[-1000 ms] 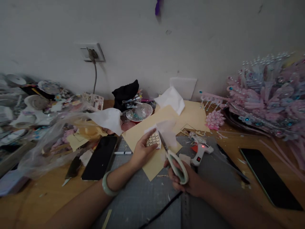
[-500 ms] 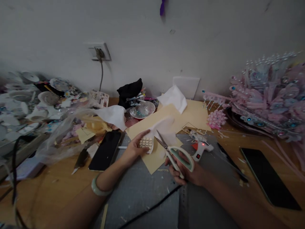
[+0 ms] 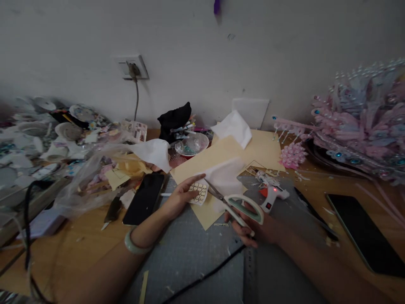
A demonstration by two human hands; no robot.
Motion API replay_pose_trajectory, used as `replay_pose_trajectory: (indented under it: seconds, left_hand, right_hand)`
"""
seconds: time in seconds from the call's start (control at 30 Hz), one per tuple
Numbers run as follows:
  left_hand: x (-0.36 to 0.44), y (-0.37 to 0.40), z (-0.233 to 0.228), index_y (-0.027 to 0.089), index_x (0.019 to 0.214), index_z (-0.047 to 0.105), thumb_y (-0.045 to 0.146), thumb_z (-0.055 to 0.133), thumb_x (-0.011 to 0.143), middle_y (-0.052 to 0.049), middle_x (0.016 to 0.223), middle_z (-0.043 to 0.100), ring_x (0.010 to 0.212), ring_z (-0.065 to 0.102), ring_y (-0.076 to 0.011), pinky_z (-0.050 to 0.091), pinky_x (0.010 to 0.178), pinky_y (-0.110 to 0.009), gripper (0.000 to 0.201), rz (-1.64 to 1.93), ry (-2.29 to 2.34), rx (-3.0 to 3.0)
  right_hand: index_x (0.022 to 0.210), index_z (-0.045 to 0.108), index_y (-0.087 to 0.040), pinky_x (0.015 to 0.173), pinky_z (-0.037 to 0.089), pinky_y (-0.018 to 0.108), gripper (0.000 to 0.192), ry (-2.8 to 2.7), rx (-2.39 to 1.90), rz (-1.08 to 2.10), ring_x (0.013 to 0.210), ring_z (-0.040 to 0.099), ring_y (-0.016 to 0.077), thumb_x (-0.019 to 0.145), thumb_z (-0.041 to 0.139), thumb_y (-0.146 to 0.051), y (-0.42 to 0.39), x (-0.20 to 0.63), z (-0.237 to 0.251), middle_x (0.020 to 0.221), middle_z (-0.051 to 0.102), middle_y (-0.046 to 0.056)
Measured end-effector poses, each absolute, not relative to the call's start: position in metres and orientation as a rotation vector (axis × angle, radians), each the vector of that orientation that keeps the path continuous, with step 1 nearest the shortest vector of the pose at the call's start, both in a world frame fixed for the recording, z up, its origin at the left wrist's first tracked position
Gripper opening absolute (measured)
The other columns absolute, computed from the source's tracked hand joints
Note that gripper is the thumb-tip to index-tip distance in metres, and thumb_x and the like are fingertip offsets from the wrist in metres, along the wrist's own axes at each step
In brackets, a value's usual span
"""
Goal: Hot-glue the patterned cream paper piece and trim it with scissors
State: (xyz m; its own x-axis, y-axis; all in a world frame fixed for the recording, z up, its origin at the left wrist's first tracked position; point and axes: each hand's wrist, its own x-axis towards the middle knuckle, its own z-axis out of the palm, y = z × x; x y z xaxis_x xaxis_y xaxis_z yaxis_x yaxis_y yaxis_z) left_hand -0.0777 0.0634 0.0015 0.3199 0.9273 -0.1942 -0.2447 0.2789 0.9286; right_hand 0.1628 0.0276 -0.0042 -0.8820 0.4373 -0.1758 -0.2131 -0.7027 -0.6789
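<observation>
Two hands meet over the grey cutting mat (image 3: 196, 261) at the middle of the worktop (image 3: 57, 249): the left hand (image 3: 182, 197) pinches a small patterned paper piece (image 3: 198, 193) between thumb and fingers, and the right hand (image 3: 253, 226) is closed through the pale green handles of a pair of scissors (image 3: 236, 204), blades parted and pointing at the piece. A thin white sheet (image 3: 226, 177) trails from the piece just behind the blades. The piece sits right at the left fingertips, with the blade tips touching or all but touching its right edge; which of the two cannot be told. The likeliest slip, as I judge it, is that the blades close on the trailing white sheet or wander across the printed cells, because the piece is small, held only at one side and free to bend; the left thumb also lies close to the cutting line. Under both lies a tan card sheet (image 3: 253, 150). Just right of the scissors a glue gun (image 3: 272, 195) rests with a red light showing, so a stray wrist could brush its hot tip. A dark phone (image 3: 144, 198) lies left of the mat, another phone (image 3: 367, 234) far right, and a pink beaded ornament (image 3: 357, 122) beyond it.
</observation>
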Motion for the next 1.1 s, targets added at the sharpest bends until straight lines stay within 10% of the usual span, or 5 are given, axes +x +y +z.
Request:
replay_pose_trajectory:
  seconds: [1.1]
  left_hand:
    - [-0.0817,0.0615,0.0078,0.021,0.118,0.052,0.006,0.066,0.057,-0.006,0.1,0.063,0.079,0.06,-0.0173,0.046,0.067,-0.025,0.064,0.85,0.727,0.934]
  right_hand:
    - [0.097,0.054,-0.011,0.028,0.028,0.015,0.05,-1.013,-0.529,2.609,0.026,0.039,0.0032,0.072,0.055,-0.055,0.0288,0.1639,-0.0037,0.046,0.043,-0.009]
